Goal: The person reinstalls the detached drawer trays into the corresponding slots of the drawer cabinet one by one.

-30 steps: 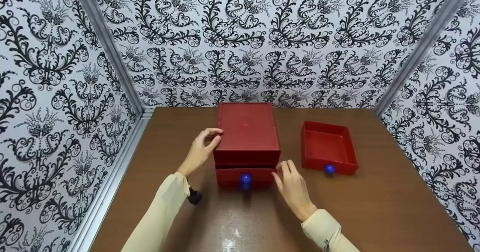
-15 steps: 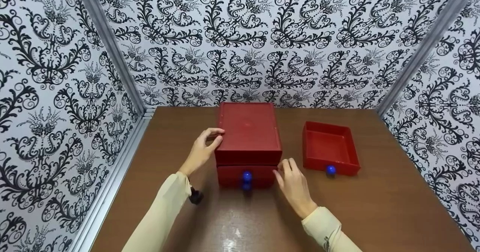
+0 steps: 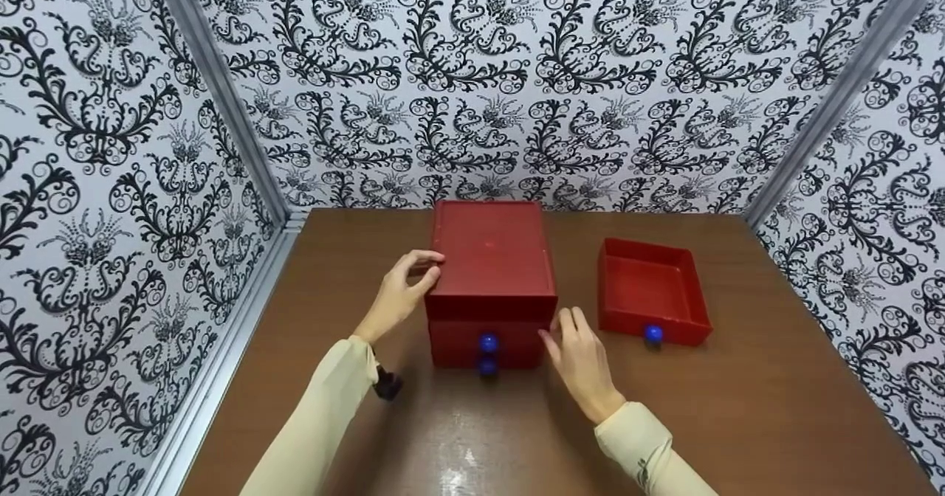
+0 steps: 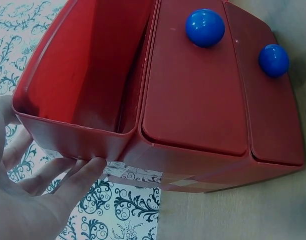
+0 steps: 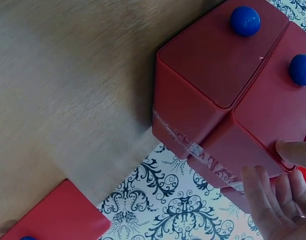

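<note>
A red drawer cabinet (image 3: 491,252) stands on the table. Its top bay (image 4: 88,65) has no drawer in it, as the left wrist view shows. Below sit the middle drawer (image 4: 192,90) and the bottom drawer (image 4: 267,110), each with a blue knob, their fronts level with the cabinet. My left hand (image 3: 399,293) rests on the cabinet's upper left side, fingertips touching the wall. At the right front edge is my right hand (image 3: 583,356): its thumb (image 5: 292,150) presses the middle drawer's front corner, while the other fingers lie beside the side wall.
A loose red drawer (image 3: 620,322) with a blue knob (image 3: 653,333) lies on the brown table (image 3: 738,407), to the right of the cabinet. Patterned walls (image 3: 487,75) with grey metal posts bound the table at the back and sides.
The middle drawer has slid inward under my right hand, from slightly out and tilted to level with the cabinet front. My left hand has stayed on the cabinet's left side.
</note>
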`<state>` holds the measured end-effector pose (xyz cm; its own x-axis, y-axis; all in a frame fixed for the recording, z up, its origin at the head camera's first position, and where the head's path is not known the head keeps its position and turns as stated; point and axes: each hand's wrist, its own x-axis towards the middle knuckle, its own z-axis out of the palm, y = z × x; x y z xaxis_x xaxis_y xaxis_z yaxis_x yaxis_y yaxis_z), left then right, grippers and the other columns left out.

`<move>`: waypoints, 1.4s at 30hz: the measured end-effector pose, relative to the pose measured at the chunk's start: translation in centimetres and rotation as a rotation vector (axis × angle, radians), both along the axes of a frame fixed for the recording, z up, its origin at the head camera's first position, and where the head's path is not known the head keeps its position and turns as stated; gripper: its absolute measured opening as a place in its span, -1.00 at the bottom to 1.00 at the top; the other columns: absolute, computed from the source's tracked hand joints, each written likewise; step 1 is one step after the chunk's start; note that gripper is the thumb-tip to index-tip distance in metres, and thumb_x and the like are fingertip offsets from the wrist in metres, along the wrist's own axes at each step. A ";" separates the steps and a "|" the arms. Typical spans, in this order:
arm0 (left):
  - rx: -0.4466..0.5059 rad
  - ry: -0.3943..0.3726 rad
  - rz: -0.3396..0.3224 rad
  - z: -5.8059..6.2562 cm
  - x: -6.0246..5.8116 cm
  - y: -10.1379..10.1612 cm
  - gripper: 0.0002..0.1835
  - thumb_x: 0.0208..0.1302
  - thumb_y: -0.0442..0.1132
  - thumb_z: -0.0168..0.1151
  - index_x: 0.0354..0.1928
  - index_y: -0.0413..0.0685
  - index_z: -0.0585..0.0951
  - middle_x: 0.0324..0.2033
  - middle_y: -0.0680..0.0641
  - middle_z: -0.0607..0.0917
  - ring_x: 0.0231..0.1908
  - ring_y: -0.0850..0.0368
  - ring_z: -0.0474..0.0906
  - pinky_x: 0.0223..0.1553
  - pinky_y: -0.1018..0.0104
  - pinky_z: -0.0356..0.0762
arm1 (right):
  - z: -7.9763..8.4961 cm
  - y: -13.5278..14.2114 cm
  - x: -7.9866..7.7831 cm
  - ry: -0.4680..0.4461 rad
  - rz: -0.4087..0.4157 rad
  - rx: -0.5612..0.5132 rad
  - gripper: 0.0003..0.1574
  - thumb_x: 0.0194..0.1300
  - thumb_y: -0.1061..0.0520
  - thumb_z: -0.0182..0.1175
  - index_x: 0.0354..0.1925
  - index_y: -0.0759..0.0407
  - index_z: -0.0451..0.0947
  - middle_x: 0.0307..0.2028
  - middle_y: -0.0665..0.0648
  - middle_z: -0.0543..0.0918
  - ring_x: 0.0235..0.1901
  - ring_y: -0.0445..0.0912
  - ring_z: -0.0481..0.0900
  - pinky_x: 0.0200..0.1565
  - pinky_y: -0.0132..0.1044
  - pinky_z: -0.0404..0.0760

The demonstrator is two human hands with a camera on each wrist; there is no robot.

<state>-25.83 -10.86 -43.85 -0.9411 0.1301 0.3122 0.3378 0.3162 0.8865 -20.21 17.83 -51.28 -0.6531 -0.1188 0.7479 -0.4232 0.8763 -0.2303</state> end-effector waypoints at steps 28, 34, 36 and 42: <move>0.020 -0.003 -0.010 -0.1 0.0 -0.1 -0.76 0.43 -0.23 0.16 0.07 -0.07 0.62 0.08 -0.12 0.67 0.16 -0.02 0.55 0.25 0.17 0.50 | 0.2 8.4 -1.1 -0.014 -0.087 0.013 -0.79 0.15 0.18 0.34 -0.37 0.23 0.49 -0.42 0.24 0.54 -0.37 0.14 0.54 -0.35 -0.02 0.59; 0.033 0.007 -0.007 -0.1 0.0 0.0 -0.76 0.41 -0.21 0.18 0.06 -0.05 0.63 0.06 -0.11 0.68 0.14 0.00 0.55 0.24 0.13 0.50 | 0.6 14.2 -1.7 -0.048 -0.125 0.028 -0.81 0.14 0.25 0.31 -0.37 0.31 0.47 -0.41 0.30 0.52 -0.34 0.22 0.49 -0.26 0.05 0.52; 0.037 0.011 -0.010 -0.2 0.0 0.0 -0.76 0.42 -0.21 0.18 0.06 -0.05 0.63 0.06 -0.12 0.67 0.14 0.00 0.56 0.24 0.15 0.51 | 0.5 15.9 -1.9 -0.062 -0.125 0.035 -0.81 0.13 0.27 0.30 -0.35 0.33 0.48 -0.39 0.32 0.53 -0.32 0.25 0.47 -0.22 0.06 0.49; 0.039 0.004 -0.009 -0.3 -0.1 0.1 -0.76 0.41 -0.21 0.19 0.06 -0.04 0.64 0.06 -0.11 0.67 0.14 0.01 0.55 0.18 0.37 0.51 | 0.1 20.4 -2.3 -0.139 -0.126 0.044 -0.78 0.11 0.37 0.29 -0.23 0.37 0.51 -0.27 0.40 0.55 -0.23 0.33 0.45 -0.09 0.13 0.43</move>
